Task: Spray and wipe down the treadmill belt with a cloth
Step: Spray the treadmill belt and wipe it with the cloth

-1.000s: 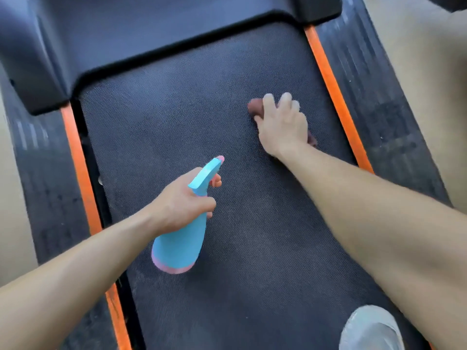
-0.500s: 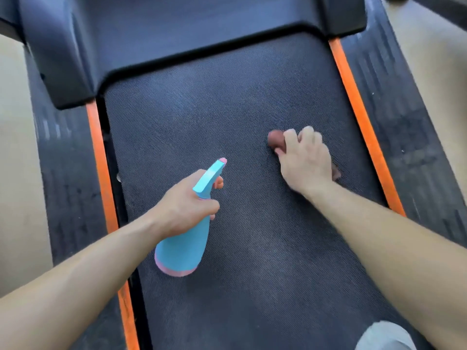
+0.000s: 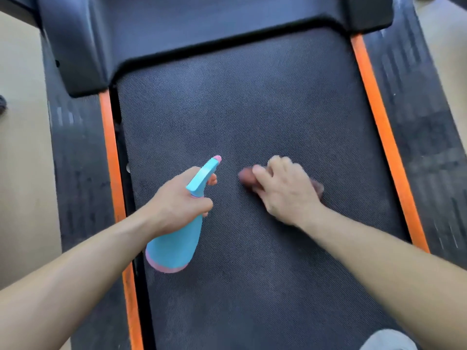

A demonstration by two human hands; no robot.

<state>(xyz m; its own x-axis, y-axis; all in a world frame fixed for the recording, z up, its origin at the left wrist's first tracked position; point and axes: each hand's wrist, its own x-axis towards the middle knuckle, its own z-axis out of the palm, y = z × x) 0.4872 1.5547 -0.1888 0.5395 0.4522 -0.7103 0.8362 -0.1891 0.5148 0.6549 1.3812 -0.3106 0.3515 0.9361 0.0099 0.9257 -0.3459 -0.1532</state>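
Note:
The dark textured treadmill belt (image 3: 252,109) fills the middle of the head view. My left hand (image 3: 177,205) grips the neck of a light blue spray bottle (image 3: 174,246) with a pink base and pink nozzle tip, held tilted above the belt's left side. My right hand (image 3: 285,190) presses a small reddish-brown cloth (image 3: 246,176) onto the belt near its middle, fingers curled over it. Most of the cloth is hidden under the hand, which is blurred.
Orange strips (image 3: 384,137) edge the belt on both sides, with black ribbed side rails (image 3: 417,122) beyond. The black motor cover (image 3: 202,29) spans the top. Beige floor (image 3: 20,160) lies left. A grey knee (image 3: 386,341) shows at bottom right.
My right hand has dragged the cloth back along the belt toward me and to the left, close to the spray bottle. The left hand and bottle have held their pose.

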